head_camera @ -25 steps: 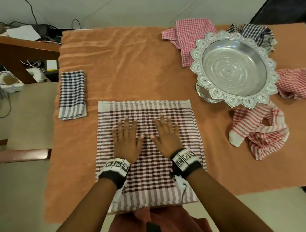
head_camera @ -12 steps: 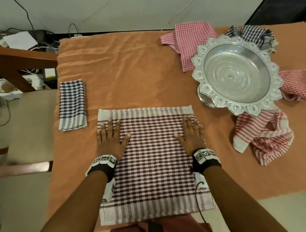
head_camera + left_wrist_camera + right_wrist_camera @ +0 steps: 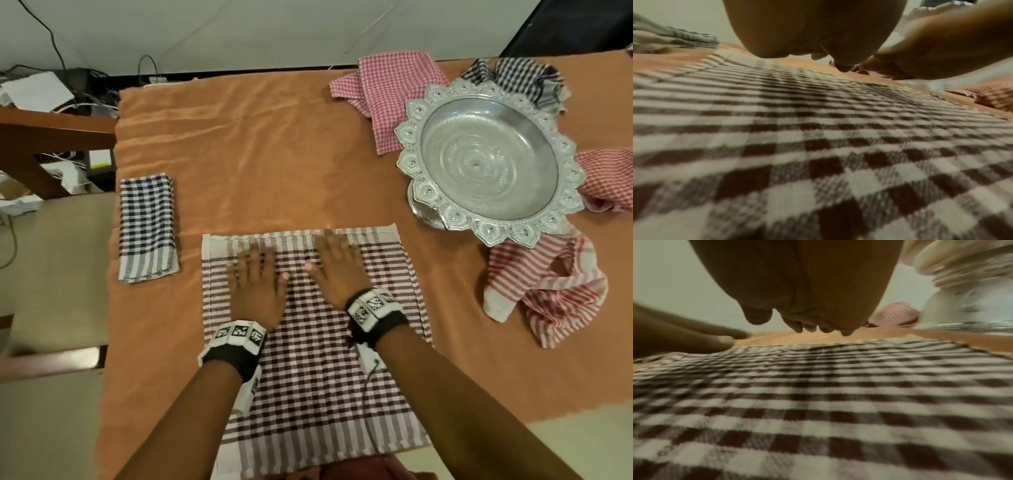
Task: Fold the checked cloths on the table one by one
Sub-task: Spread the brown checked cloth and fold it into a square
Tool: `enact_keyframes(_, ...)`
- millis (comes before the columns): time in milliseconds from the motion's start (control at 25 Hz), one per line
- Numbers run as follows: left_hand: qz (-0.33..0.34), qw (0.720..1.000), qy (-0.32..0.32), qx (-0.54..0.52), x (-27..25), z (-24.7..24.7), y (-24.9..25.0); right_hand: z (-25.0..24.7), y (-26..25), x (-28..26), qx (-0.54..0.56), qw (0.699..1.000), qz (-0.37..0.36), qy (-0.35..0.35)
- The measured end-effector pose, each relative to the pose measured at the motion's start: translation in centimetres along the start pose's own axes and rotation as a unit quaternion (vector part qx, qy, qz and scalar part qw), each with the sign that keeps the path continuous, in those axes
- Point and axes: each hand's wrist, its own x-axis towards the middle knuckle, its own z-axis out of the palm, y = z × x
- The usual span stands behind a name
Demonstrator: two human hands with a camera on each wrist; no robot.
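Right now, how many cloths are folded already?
One: the blue checked cloth lies folded at the left. Both hands, left and right, lie flat on the brown checked cloth. At least four crumpled cloths wait around the silver bowl.

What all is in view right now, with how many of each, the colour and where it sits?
brown checked cloth: one, brown and white, spread flat at the near middle of the table.
folded cloth: one, dark blue and white checked, on the left side of the table.
unfolded cloths: four, around the silver bowl; pink-red checked behind it, dark checked behind it to the right, red checked at its right, red striped in front of it.
silver bowl: one, scalloped rim, far right, empty.
orange table cover: one, over the tabletop.
left hand: flat on the brown checked cloth, fingers blurred.
right hand: flat on the same cloth, beside the left.
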Motion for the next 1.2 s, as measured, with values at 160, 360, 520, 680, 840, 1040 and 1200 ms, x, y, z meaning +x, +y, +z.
enact_keyframes(160, 0.061, 0.991, -0.092, 0.07, 2.1, 0.6, 1.0, 1.6, -2.3, 2.4, -0.003, 0.997, -0.038, -0.071)
enact_keyframes(360, 0.021, 0.997, -0.067, 0.044, 3.7, 0.2, -2.9, 1.1, 4.5, 2.4, -0.049, 0.998, 0.004, -0.042)
enact_keyframes(520, -0.019, 0.999, -0.027, 0.024, 5.3, -1.3, -5.7, -0.8, 10.2, 1.0, -0.06, 0.993, 0.1, -0.018)
enact_keyframes(680, -0.017, 0.998, -0.051, 0.027, 5.6, -1.9, -6.0, -0.5, 10.0, 1.2, -0.054, 0.993, 0.108, -0.009)
enact_keyframes(840, -0.002, 0.995, 0.021, 0.097, 5.6, -3.1, -6.5, -2.3, 9.2, 1.2, -0.077, 0.989, 0.11, 0.062)
enact_keyframes(1040, -0.03, 0.984, 0.065, 0.164, 5.8, -5.9, -6.1, -4.6, 8.9, 2.6, -0.098, 0.977, 0.155, 0.106)
enact_keyframes(1200, -0.042, 0.985, 0.088, 0.139, 5.0, -6.9, -5.8, -4.6, 8.7, 1.7, -0.057, 0.974, 0.15, 0.157)
